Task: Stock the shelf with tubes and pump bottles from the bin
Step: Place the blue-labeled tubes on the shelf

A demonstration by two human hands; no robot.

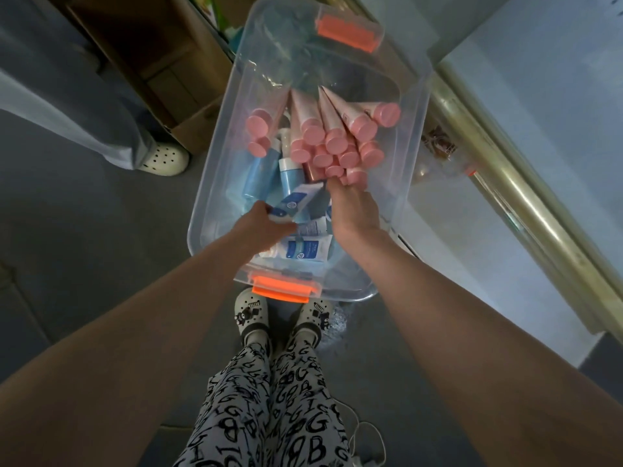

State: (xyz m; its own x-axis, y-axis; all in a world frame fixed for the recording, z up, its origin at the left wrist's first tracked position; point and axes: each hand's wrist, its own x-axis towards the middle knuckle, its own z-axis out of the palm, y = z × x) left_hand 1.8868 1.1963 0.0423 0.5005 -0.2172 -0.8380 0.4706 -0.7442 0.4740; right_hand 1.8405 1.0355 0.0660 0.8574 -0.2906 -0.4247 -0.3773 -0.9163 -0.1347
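Both hands in the bin on the floor: left hand curled round a blue-white tube, presumably to lift it out; right hand dips among pink-capped tubes, finger state not discernible

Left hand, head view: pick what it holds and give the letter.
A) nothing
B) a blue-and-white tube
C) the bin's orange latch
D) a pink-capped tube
B: the left hand has its fingers curled round the white end of a blue-and-white tube, low in the near end of the clear bin.
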